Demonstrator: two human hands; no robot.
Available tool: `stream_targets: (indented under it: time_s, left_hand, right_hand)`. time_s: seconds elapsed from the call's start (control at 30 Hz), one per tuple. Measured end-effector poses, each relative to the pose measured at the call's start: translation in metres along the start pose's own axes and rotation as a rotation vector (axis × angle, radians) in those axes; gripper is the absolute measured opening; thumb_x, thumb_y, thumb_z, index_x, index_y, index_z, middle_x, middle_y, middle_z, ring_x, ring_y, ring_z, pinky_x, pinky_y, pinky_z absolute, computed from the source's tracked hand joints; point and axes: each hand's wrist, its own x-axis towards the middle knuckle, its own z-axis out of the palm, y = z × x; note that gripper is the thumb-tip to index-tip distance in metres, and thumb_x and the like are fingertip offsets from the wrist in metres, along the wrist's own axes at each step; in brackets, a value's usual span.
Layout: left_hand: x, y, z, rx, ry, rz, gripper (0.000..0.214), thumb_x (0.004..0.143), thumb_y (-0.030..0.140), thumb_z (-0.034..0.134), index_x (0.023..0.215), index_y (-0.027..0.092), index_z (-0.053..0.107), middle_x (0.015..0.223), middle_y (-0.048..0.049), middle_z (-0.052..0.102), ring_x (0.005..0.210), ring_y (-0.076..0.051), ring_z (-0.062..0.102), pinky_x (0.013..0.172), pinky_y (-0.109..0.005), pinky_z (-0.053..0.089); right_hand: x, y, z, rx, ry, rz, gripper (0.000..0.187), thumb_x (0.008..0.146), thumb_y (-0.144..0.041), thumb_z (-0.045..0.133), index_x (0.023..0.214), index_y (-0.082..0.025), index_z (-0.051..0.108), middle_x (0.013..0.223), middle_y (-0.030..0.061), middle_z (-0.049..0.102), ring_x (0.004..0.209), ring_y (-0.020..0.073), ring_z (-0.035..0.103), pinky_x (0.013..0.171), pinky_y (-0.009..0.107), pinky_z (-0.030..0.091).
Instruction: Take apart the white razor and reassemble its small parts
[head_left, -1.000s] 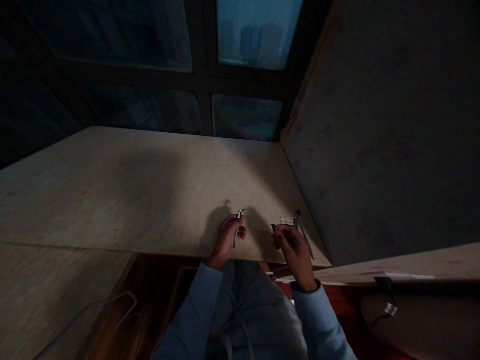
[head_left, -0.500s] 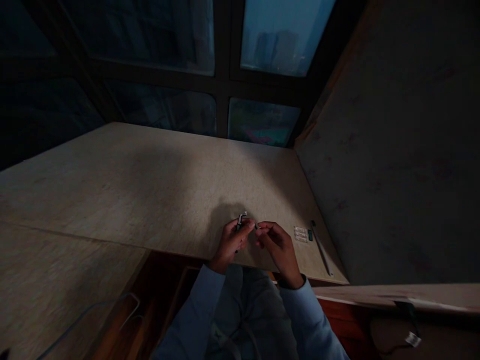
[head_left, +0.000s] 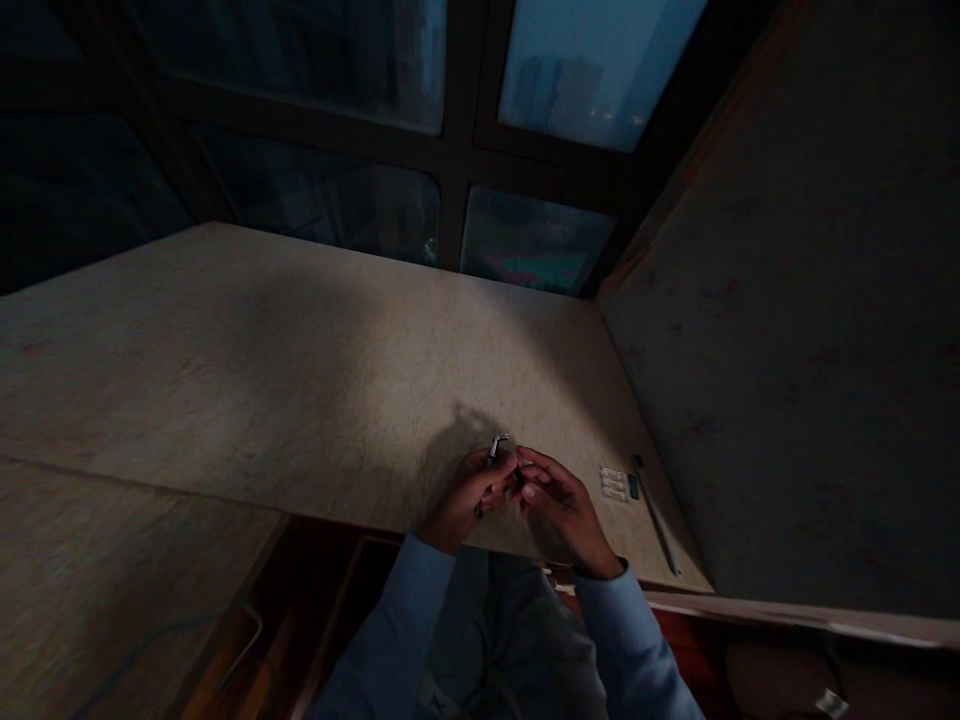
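Note:
My left hand is closed around a slim dark-handled tool with a bent, shiny metal end. The metal end sticks up above the thumb, and the handle's dark lower end shows beneath the fingers. Close beside it, my right hand pinches a small dark piece between thumb and fingers. The fingertips of both hands nearly meet just above the table's front edge. What the small piece is, and whether it touches the tool, I cannot make out.
On the pale tabletop, right of my hands, lie a small clear pack, a little green item and a long thin grey bar near the wall. Windows stand behind. A cable hangs at lower left.
My right hand has tilted, and the dark piece in it now shows more plainly beside the left fingers. The view has shifted slightly, so the items at right appear lower.

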Motion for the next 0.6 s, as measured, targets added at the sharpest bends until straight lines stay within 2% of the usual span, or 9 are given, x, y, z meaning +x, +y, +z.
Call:
stream_targets:
  time_s: [0.1, 0.3, 0.5, 0.6]
  left_hand:
    - [0.001, -0.003, -0.001, -0.015, 0.020, -0.004, 0.050, 0.069, 0.056, 0.080, 0.076, 0.014, 0.054, 0.047, 0.0071, 0.037, 0.035, -0.003, 0.026, 0.036, -0.018, 0.019]
    - [0.001, -0.005, -0.004, 0.006, 0.045, -0.012, 0.053, 0.066, 0.058, 0.081, 0.075, 0.013, 0.055, 0.047, 0.0063, 0.038, 0.036, -0.003, 0.027, 0.037, -0.018, 0.019]
    - [0.001, -0.005, -0.002, 0.017, 0.101, -0.018, 0.060, 0.057, 0.061, 0.086, 0.075, 0.013, 0.054, 0.051, 0.0048, 0.043, 0.037, -0.004, 0.030, 0.038, -0.019, 0.021]
    - [0.004, -0.008, -0.002, -0.009, 0.106, -0.003, 0.061, 0.056, 0.060, 0.087, 0.076, 0.013, 0.054, 0.051, 0.0051, 0.043, 0.038, -0.004, 0.031, 0.038, -0.018, 0.021]
  right_hand:
    - [0.001, 0.006, -0.002, 0.015, 0.024, -0.003, 0.043, 0.080, -0.030, 0.075, 0.122, -0.025, 0.067, 0.095, 0.0047, 0.070, 0.079, 0.0143, 0.063, 0.066, 0.025, 0.050]
    - [0.004, 0.011, 0.000, 0.019, 0.050, -0.023, 0.046, 0.073, -0.027, 0.081, 0.118, -0.026, 0.071, 0.091, 0.0028, 0.070, 0.082, 0.0165, 0.065, 0.081, 0.033, 0.054]
    - [0.004, 0.014, 0.000, 0.001, 0.069, -0.013, 0.043, 0.069, -0.027, 0.083, 0.111, -0.026, 0.075, 0.088, 0.0033, 0.070, 0.083, 0.0185, 0.065, 0.081, 0.034, 0.055]
    - [0.003, 0.014, 0.000, -0.026, 0.101, -0.035, 0.041, 0.069, -0.026, 0.083, 0.109, -0.026, 0.075, 0.085, 0.0022, 0.068, 0.080, 0.0162, 0.062, 0.079, 0.030, 0.053]
